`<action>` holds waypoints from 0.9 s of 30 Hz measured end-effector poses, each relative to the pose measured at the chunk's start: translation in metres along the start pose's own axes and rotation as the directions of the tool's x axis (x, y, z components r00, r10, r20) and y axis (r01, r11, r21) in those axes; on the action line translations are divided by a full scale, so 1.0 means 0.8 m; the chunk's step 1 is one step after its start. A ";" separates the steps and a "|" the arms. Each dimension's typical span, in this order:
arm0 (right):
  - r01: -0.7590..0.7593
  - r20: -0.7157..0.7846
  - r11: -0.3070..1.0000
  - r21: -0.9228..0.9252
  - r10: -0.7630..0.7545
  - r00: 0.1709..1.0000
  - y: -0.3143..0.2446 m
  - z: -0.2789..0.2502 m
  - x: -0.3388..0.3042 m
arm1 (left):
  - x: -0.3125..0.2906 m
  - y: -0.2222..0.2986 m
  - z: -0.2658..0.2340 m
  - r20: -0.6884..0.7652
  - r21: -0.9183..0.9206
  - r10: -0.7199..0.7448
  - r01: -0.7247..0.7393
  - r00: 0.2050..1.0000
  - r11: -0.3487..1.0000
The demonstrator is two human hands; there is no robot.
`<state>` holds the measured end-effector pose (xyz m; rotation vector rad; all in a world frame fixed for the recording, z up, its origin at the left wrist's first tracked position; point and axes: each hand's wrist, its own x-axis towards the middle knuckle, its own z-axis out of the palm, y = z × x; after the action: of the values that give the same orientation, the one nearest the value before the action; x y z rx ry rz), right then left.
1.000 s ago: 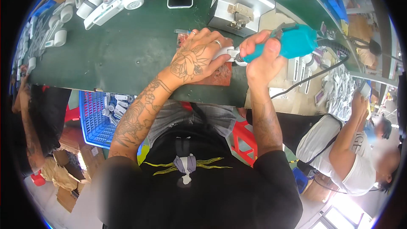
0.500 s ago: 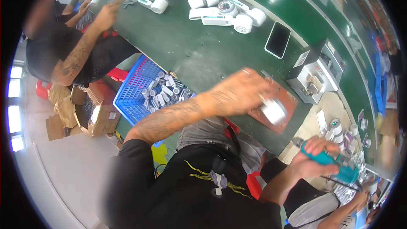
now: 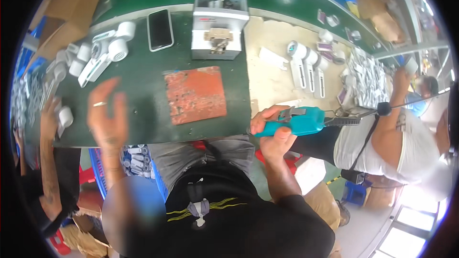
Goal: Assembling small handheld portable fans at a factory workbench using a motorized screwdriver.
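Observation:
My right hand (image 3: pixel 275 138) is wrapped round a teal electric screwdriver (image 3: pixel 307 120), its nose toward the left at the table's near edge. Over the left part of the green table (image 3: pixel 143 100) is my left hand (image 3: pixel 107 117), somewhat blurred, fingers apart and nothing visible in it. Just beyond it lie several white devices with round heads and straight handles (image 3: pixel 98 62). A worn red pad (image 3: pixel 196 95) lies bare between my hands. Behind the pad stands a grey-white box-shaped machine (image 3: pixel 220 24) with a metal fixture on its front.
A phone (image 3: pixel 160 29) lies left of the machine. More white devices (image 3: pixel 306 69) and piled pale parts (image 3: pixel 366 79) cover the cream sheet (image 3: pixel 262 86) at right. A blue basket of small parts (image 3: pixel 98 162) is below the table. Co-workers sit at both sides, one's hand (image 3: pixel 49 119) nearby.
The view has turned to the right. My left hand has gone left from the red pad, and the white round-headed piece beside it there is off the pad. My right hand keeps the screwdriver.

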<state>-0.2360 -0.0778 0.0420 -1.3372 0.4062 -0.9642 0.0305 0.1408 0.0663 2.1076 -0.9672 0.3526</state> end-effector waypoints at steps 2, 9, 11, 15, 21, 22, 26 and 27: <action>-0.006 -0.062 1.000 0.003 0.006 0.998 -0.011 -0.017 -0.008 | 0.017 0.096 0.079 0.289 -0.356 0.048 0.061 0.956 0.933; -0.008 -0.128 0.998 -0.057 0.001 0.992 -0.034 -0.049 -0.041 | 0.059 0.292 0.365 0.659 -0.449 0.288 0.058 0.695 0.891; -0.057 -0.115 0.998 0.015 0.058 0.992 -0.033 -0.060 -0.051 | 0.070 0.310 0.415 0.689 -0.337 0.307 -0.084 0.656 0.938; -0.079 -0.130 0.997 0.026 0.082 0.988 -0.037 -0.071 -0.060 | 0.065 0.311 0.456 0.699 -0.320 0.247 -0.016 0.672 0.947; -0.070 -0.135 0.998 0.001 0.069 0.988 -0.035 -0.084 -0.041 | 0.072 0.298 0.422 0.655 -0.260 0.188 -0.015 0.732 0.965; -0.093 -0.124 0.995 0.027 0.096 0.988 -0.035 -0.085 -0.040 | 0.073 0.292 0.394 0.667 -0.228 0.157 -0.001 0.728 0.974; -0.072 -0.154 0.993 -0.097 0.056 0.986 -0.031 -0.077 -0.023 | 0.067 0.249 0.292 0.460 -0.504 0.267 0.002 0.847 0.864; -0.071 -0.161 0.984 -0.162 0.045 0.986 -0.030 -0.072 -0.020 | 0.059 0.234 0.269 0.382 -0.565 0.288 -0.025 0.878 0.825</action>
<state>-0.2961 -0.1002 0.0463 -1.3962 0.6554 -1.0071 -0.0897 -0.1214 0.0494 1.5946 -1.3374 -0.3367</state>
